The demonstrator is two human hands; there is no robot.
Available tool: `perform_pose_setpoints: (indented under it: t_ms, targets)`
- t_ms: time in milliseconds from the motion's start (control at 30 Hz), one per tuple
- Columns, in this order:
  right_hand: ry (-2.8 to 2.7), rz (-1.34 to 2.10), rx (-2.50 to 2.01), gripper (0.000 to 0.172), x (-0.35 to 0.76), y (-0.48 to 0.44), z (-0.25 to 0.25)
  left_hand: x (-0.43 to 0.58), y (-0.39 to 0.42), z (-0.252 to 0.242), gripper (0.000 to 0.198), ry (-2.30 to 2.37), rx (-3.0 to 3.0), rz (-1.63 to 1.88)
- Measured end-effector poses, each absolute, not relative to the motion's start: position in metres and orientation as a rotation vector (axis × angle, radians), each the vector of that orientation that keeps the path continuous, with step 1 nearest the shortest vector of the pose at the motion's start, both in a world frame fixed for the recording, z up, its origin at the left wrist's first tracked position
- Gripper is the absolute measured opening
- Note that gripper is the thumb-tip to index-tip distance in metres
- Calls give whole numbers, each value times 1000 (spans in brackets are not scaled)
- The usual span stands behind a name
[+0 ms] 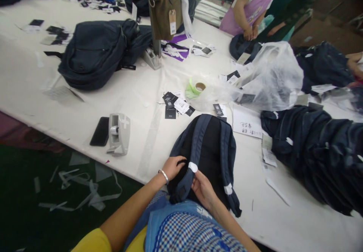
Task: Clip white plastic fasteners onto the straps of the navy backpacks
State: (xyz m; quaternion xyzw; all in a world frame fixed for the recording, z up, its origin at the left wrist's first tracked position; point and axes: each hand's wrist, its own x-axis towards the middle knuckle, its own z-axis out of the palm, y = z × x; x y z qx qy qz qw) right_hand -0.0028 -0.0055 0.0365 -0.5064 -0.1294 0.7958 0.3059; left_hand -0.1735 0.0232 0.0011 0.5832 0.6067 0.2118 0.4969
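A navy backpack lies back-side up at the near edge of the white table, straps toward me. My left hand grips the left shoulder strap near its lower end, fingers curled on it. My right hand pinches the same strap just below a white round sticker. A second white sticker sits on the right strap.
A grey tape dispenser and a black phone lie to the left. Tags, a tape roll, a plastic bag and more navy backpacks are around. Another person stands across the table.
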Motion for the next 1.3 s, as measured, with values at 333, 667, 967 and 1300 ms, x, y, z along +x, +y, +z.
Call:
perform_pose_setpoints:
  t_ms: [333,667,967,1300]
  targets:
    - [-610,2108,-1425,46,-11,-13,29,-195,27,2,52,1294,1429,393]
    - [-316,2249,-1026,37,2,-16,43,-192,25,16,29,1300,1298,397]
    - [-334,2289,-867,30,8,-15,42,-175,20,32,45,1423,1740,207]
    - [-444,2111,-1055,36,-2,-21,46,-190,34,11,28,1274,1521,317]
